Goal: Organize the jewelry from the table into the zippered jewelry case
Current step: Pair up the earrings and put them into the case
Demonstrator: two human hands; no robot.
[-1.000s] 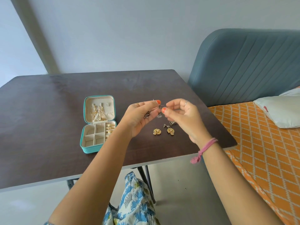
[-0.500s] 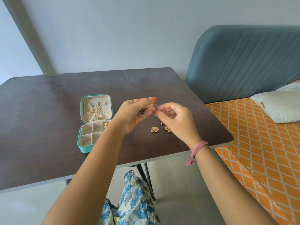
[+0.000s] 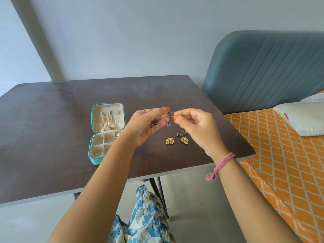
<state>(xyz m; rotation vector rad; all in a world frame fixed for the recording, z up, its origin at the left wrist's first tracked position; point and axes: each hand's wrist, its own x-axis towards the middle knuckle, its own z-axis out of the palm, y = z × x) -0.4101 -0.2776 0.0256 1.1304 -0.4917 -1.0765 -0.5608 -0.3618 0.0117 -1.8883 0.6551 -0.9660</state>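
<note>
Both hands were up over the middle of the dark desk point(image 3: 52, 120), working close together. The left hand point(image 3: 147, 125) had its fingers curled around a dark beaded earring point(image 3: 155, 122), thumb and forefinger pinched at the top. The right hand point(image 3: 196, 128) pinched the hook of a second small earring point(image 3: 169, 120) that dangled between the two hands, its other fingers curled in, a ring on one of them. A pink band point(image 3: 220, 164) was tied around the right wrist.

On the desk below the right hand lay two gold flower earrings point(image 3: 170, 141) side by side, just apart, toward the near right edge. Just behind them sat a small silver stud point(image 3: 178, 134) and a little triangle piece point(image 3: 184, 132), partly hidden by the hand.

The teal jewelry case point(image 3: 98, 159) stood open left of the hands, lid propped upright. Gold dangling earrings point(image 3: 107, 122) hung inside the lid. The tray had cream compartments; a few gold pieces sat in the ones at its far right, the forearm covering part of them.

To the right stood a bed with an orange patterned sheet point(image 3: 280, 163), a pale pillow point(image 3: 305, 118) and a blue-grey headboard point(image 3: 263, 71).
</note>
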